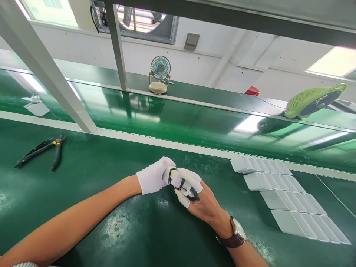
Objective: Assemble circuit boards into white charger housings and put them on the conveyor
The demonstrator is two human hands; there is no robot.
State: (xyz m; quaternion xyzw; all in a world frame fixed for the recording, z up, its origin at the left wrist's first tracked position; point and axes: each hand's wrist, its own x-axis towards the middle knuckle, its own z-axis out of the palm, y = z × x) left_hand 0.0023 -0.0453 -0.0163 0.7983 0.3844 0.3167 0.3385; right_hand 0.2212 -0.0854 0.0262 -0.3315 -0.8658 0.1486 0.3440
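My left hand [156, 176], in a white glove, is closed on a white housing [168, 175] with a black and yellow part at its open end. Close against it on the right, my right hand [194, 189], with white covers on its fingers, grips a small white part [186, 188] with thin red and dark wires. A rounded white piece [175, 178] lies between the two hands; which hand bears it I cannot tell. Both hands are above the green table [125, 215]. The fingers partly hide the parts.
Black-handled pliers [57, 150] and tweezers [36, 148] lie at left. Several rows of white pieces [300, 204] stand at right. Beyond a white rail [167, 144] are a small fan [160, 72], a green fan [314, 101] and a white plug-like item [35, 98]. A slanted post [50, 66] rises at left.
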